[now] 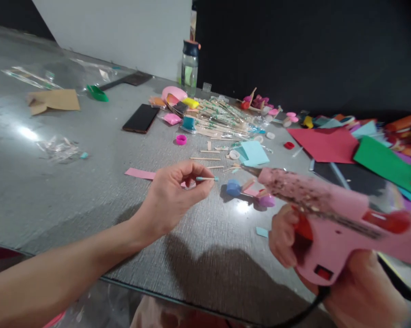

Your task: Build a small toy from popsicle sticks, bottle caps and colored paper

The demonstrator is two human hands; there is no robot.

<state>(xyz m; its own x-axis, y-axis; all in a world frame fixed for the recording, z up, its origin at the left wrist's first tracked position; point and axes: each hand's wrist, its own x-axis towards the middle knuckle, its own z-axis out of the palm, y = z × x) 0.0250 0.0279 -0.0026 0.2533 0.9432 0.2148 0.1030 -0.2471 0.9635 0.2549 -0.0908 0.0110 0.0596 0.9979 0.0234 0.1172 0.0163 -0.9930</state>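
Between the thumb and fingers of my left hand (176,193) is a short thin wooden stick (207,179) with light blue bits at its ends. My right hand (358,282) grips a pink hot glue gun (314,196), smeared with brown marks, its fingers near the red trigger. The gun's metal nozzle points left, toward the stick but apart from it. Just beyond lies a small piece with a blue cap (233,187) and a purple cap (266,199) joined by sticks. A pink paper strip (140,173) runs partly behind my left hand.
Behind my hands lie several loose sticks (205,159), wrapped sticks (222,116), light blue paper (255,152) and a black phone (141,118). A bottle (190,68) stands at the back. Red paper (328,143) and green paper (386,159) lie right. The gun's cord hangs over the table's front edge.
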